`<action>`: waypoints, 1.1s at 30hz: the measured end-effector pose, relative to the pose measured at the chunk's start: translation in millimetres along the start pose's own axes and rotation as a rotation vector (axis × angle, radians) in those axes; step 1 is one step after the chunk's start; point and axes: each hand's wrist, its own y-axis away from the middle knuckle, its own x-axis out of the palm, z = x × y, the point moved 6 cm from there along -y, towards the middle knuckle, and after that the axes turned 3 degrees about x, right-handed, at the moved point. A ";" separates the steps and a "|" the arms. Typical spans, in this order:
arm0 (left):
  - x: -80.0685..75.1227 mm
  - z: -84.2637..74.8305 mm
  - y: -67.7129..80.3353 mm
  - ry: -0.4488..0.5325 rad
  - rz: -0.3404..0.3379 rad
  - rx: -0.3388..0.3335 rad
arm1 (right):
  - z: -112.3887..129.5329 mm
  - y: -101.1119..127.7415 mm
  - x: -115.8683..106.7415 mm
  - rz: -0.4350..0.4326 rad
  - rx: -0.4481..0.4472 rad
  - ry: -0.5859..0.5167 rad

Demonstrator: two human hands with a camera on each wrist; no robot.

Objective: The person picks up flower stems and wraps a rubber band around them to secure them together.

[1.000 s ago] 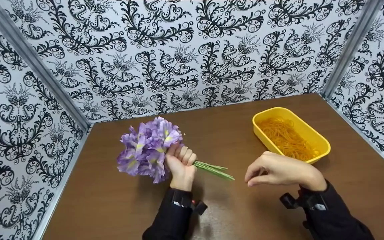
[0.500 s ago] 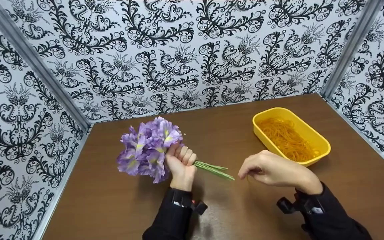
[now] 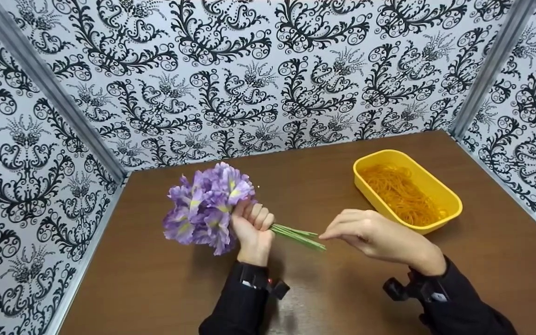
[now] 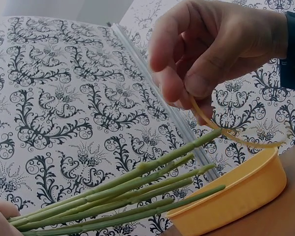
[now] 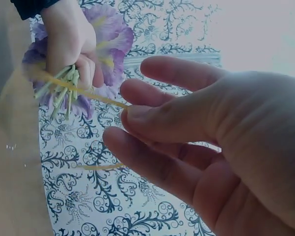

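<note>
At about 9 o'clock on the brown bench, the left hand has its grip curled tight round a bunch of purple artificial irises, green stems pointing toward 3 o'clock. At their tips the right hand pinches a yellow rubber band. A yellow tub of rubber bands sits at 2 o'clock.

Head: high, looks forward and down over the table.
Left wrist: low, close, faces 3 o'clock along the stems.
Right wrist: close, faces 9 o'clock.
Shared: stems, flowers.
</note>
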 end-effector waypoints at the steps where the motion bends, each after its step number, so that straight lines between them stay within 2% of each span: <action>1: -0.1 0.0 -0.1 -0.002 -0.001 0.001 | 1.2 -0.8 0.3 -0.006 -0.013 -0.004; 8: 0.7 0.5 -0.6 -0.016 0.004 0.009 | 6.0 -6.8 3.9 -0.024 -0.081 -0.128; 13: 1.9 0.4 -0.3 -0.009 0.005 0.003 | 5.6 -7.0 6.3 -0.008 -0.094 -0.190; 22: 4.3 -1.8 -1.2 -0.003 0.025 0.000 | 5.4 -2.1 1.5 0.048 -0.076 -0.214; 29: 3.0 -1.8 -1.2 -0.012 0.010 0.006 | 6.2 -2.3 1.9 0.047 -0.070 -0.199; 33: 1.4 -0.1 -0.2 -0.020 -0.011 0.005 | 7.2 -6.3 6.1 0.019 -0.078 -0.207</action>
